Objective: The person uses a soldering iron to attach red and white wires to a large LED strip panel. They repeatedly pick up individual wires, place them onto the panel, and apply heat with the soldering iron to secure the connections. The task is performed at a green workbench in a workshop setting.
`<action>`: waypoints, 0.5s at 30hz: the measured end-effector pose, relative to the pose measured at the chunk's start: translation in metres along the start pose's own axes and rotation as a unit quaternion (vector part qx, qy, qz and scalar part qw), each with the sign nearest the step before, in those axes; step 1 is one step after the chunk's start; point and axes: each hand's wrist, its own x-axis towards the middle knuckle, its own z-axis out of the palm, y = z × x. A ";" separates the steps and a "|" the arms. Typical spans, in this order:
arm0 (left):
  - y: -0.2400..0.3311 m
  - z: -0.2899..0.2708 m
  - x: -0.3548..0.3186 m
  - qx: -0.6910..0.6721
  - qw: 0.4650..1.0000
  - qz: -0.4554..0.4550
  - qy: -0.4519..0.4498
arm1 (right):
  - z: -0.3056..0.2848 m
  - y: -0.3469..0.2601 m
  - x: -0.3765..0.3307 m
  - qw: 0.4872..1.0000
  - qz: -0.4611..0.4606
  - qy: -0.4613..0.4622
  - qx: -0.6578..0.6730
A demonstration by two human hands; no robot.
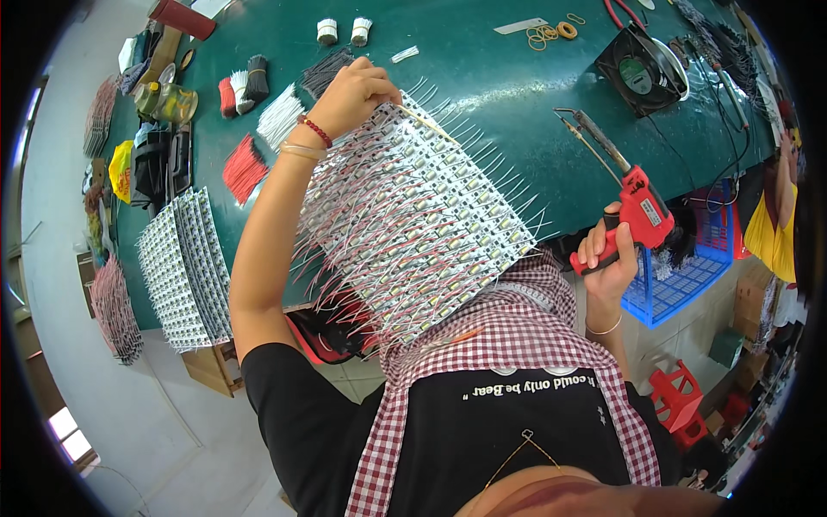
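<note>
A panel of small white circuit boards lies tilted across the table's near edge and my lap, bristling with red and white wires. At its far left corner is my left hand, fingers pinched together; what they grip is hidden. A thin pale strip runs along the panel's far edge from those fingers. My right hand is wrapped around the black-and-red handle of a soldering gun. Its metal tip points up and left, above the table and apart from the panel.
Bundles of red wires, white wires and dark grey wires lie beyond my left arm. More board panels stand at the left. A black fan sits at the far right; a blue basket is below the table edge.
</note>
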 end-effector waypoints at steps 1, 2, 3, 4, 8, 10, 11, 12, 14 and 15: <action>0.000 0.000 0.000 -0.001 1.000 0.000 -0.002 | 0.000 0.000 0.000 1.000 0.001 0.001 0.001; 0.000 -0.001 0.000 -0.001 1.000 -0.001 -0.003 | 0.000 0.000 0.000 1.000 0.001 -0.001 0.000; 0.000 -0.002 0.000 -0.002 1.000 -0.001 -0.005 | 0.001 0.000 0.000 1.000 0.001 -0.004 -0.001; -0.001 -0.002 -0.001 -0.003 1.000 0.002 -0.006 | 0.001 0.000 0.001 1.000 0.001 -0.007 -0.002; -0.004 -0.001 -0.001 -0.005 1.000 0.020 -0.005 | 0.001 -0.001 0.001 1.000 -0.001 -0.006 -0.005; -0.002 0.000 0.000 -0.010 1.000 0.022 -0.006 | 0.002 -0.001 0.001 1.000 -0.002 -0.004 -0.004; 0.000 0.001 0.000 -0.015 1.000 0.019 -0.008 | 0.002 -0.001 0.001 1.000 -0.002 -0.004 -0.004; 0.002 0.002 0.001 -0.019 1.000 0.017 -0.010 | 0.002 -0.001 0.001 1.000 -0.001 -0.004 -0.004; 0.003 0.005 0.001 -0.043 0.999 0.010 -0.012 | 0.001 0.000 0.001 1.000 -0.002 -0.007 -0.005; 0.004 0.006 0.001 -0.054 0.998 0.006 -0.014 | 0.000 0.000 0.001 1.000 -0.003 -0.010 -0.006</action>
